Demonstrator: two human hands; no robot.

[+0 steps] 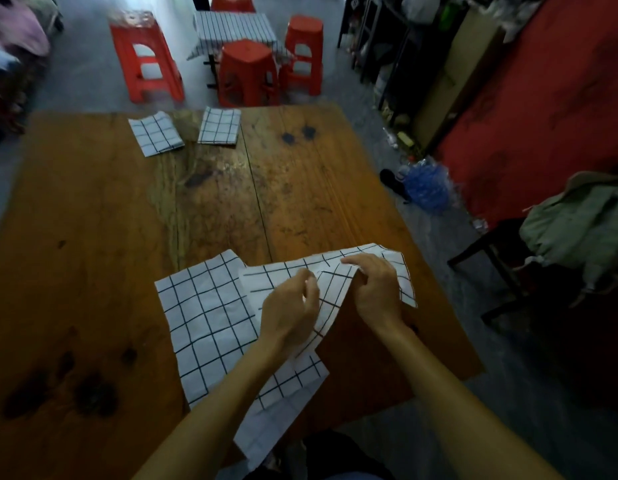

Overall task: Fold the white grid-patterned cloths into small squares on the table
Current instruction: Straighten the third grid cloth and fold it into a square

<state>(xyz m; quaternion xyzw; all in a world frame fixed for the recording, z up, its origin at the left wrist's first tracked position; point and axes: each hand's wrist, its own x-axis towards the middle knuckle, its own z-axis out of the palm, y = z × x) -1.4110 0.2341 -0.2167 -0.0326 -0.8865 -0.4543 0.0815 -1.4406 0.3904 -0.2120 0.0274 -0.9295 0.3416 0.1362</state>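
Two hands work at the near right part of the wooden table (93, 237). Left hand (290, 306) has fingers curled, fingertips pinching a raised fold of the white grid cloth being folded (335, 296). Right hand (377, 289) just beside it, fingers curled over the same cloth's lifted edge, gripping it. That cloth is crumpled and partly lifted between the hands, its far right corner lying flat beyond the right hand, near the table's right edge. Under the left forearm, another stretch of grid cloth (287, 393) runs toward the body and hangs over the near table edge; cannot tell whether it is the same piece or a separate one. Left of the left hand, a flat grid cloth (207, 320) lies spread on the table, its right side tucked under the held cloth.

Well beyond the hands, near the table's far edge, two folded grid cloths: left folded square (155, 133), tilted, and right folded square (219, 125), near each other, apart.

Past the table, on the floor: red plastic stools (247, 72) around a small table with a striped cover (235, 29). Far right of the right hand, a green garment (577, 223) draped on a dark chair, red wall (543, 98) behind it.
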